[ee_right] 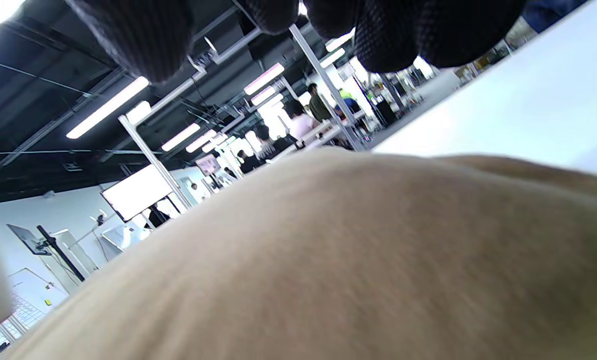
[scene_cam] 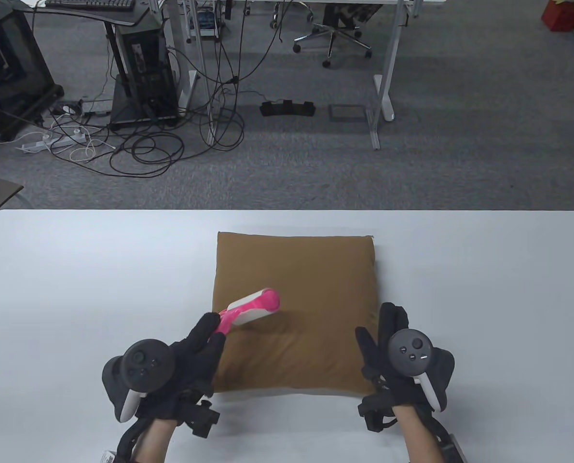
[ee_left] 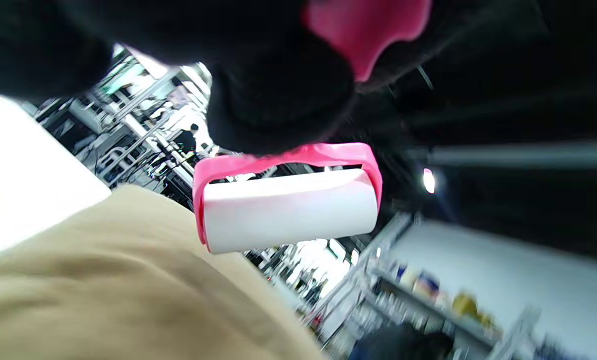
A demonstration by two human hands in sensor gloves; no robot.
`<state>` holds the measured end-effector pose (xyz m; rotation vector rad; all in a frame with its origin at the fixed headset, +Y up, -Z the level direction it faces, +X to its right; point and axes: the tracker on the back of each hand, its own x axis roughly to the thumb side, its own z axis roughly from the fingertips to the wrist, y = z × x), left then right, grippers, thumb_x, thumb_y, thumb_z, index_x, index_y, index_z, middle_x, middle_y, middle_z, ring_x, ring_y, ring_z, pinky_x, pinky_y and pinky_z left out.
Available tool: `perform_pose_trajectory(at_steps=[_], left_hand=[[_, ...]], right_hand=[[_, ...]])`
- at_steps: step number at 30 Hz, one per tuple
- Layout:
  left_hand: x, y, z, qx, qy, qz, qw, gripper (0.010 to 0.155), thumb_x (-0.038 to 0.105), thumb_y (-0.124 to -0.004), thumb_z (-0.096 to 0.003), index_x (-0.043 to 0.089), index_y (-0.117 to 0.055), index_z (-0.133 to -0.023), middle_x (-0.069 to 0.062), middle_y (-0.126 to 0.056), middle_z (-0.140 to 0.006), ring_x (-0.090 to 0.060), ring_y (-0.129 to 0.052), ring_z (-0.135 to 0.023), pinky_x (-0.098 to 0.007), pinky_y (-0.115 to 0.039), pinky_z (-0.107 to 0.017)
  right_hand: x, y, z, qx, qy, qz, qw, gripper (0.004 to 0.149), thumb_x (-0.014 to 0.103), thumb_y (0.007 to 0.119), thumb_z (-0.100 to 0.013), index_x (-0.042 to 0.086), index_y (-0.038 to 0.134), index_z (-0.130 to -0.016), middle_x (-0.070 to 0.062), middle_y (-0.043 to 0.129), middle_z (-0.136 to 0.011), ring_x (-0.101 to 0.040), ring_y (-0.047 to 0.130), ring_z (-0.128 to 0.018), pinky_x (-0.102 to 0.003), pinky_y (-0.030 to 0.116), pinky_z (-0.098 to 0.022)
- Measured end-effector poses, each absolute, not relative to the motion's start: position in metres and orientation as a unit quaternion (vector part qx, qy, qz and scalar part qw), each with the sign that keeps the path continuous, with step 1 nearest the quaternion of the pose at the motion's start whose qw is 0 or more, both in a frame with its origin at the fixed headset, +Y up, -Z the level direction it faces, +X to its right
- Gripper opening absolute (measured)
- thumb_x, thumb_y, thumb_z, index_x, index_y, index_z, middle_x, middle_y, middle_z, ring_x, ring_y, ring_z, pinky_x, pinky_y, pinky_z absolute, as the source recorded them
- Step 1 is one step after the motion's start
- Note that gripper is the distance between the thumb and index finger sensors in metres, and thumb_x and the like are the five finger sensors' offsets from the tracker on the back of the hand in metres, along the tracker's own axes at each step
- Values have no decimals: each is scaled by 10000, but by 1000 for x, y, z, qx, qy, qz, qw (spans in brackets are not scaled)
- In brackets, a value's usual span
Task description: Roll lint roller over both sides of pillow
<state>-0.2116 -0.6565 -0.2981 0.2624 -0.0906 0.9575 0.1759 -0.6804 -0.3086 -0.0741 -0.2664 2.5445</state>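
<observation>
Table view, item one: brown pillow [scene_cam: 296, 308], square, lying flat at the middle of the white table [scene_cam: 75, 270], its near edge close to the person. Judged soft, light and yielding; it would dent under the roller and may slide on the smooth top, so a steadying palm at a corner or edge seems the best hold, and a pinch at one edge for turning it over.

Item two: lint roller [scene_cam: 253, 308], pink frame and handle, white sticky drum. Judged light and rigid; hold by the handle only. The drum sits over the pillow's near-left part; the left wrist view shows it just above or barely on the fabric, contact uncertain.

Item three: left hand [scene_cam: 190, 357], fingers wrapped around the pink handle.

Item four: right hand [scene_cam: 393, 347], fingers extended and flat, holding nothing, resting at the pillow's near-right corner.
</observation>
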Motion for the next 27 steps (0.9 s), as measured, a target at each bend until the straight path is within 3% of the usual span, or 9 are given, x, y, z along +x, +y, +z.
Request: perform_pose_trajectory(at_steps=[2, 4, 7, 9, 12, 19, 25, 27], left_hand=[[-208, -670, -311, 118, -36, 516, 848, 595, 453, -721, -526, 66, -714, -977, -59, -1068, -375, -98, -961, 3, -451, -900, -218], [-201, -685, -320, 96, -26, 562, 821, 601, 452, -683, -539, 63, -672, -997, -64, -1050, -443, -116, -976, -67, -467, -886, -283], [-194, -701, -321, 93, -37, 566, 819, 618, 451, -597, -564, 56, -559, -1038, -50, -989, -594, -123, -985, -230, -486, -854, -408], [-187, -708, -318, 93, -41, 564, 819, 627, 447, -568, -572, 43, -512, -1048, -45, -963, -649, -112, -988, -288, -484, -852, -439], [-180, -708, -308, 98, -47, 585, 804, 632, 421, -586, -562, 15, -514, -1041, -97, -950, -658, -138, -976, -296, -506, -838, -439], [-167, -707, -298, 102, -74, 572, 810, 632, 429, -591, -553, -3, -568, -1014, -95, -964, -620, -122, -970, -259, -499, -853, -421], [-152, -690, -288, 109, -161, 509, 838, 621, 392, -574, -554, -17, -542, -1021, -154, -926, -686, -170, -977, -347, -538, -817, -457], [-148, -685, -285, 120, -186, 476, 851, 626, 399, -575, -551, -10, -537, -1023, -153, -919, -714, -174, -986, -385, -539, -815, -474]], right_hand=[[169, -676, -305, -14, -111, 952, 286, 735, 478, 674, -592, 72, 385, -1132, -346, 447, -1128, -485, 743, -819, -573, 706, -464], [159, -672, -300, 11, -113, 948, 297, 702, 438, 713, -587, 78, 436, -1122, -336, 592, -1077, -397, 917, -644, -502, 786, -361], [144, -670, -295, 44, -105, 944, 308, 593, 292, 723, -590, 89, 500, -1101, -253, 838, -937, -296, 1019, -454, -435, 835, -251], [132, -669, -291, 70, -105, 943, 309, 544, 211, 706, -584, 95, 536, -1088, -220, 875, -904, -268, 1032, -407, -416, 843, -222], [111, -668, -288, 107, -89, 932, 334, 519, 186, 691, -582, 108, 563, -1079, -205, 890, -890, -251, 1039, -377, -402, 847, -202], [57, -664, -294, 154, 33, 899, 408, 512, 305, 632, -617, 15, 629, -1039, -213, 913, -859, -255, 1020, -306, -395, 833, -161], [50, -657, -307, 149, 100, 833, 523, 559, 354, 595, -628, -15, 593, -1047, -284, 839, -904, -277, 1004, -340, -402, 825, -166], [52, -652, -308, 143, 92, 837, 521, 585, 380, 596, -627, -45, 607, -1030, -296, 831, -908, -282, 1003, -350, -406, 825, -170]])
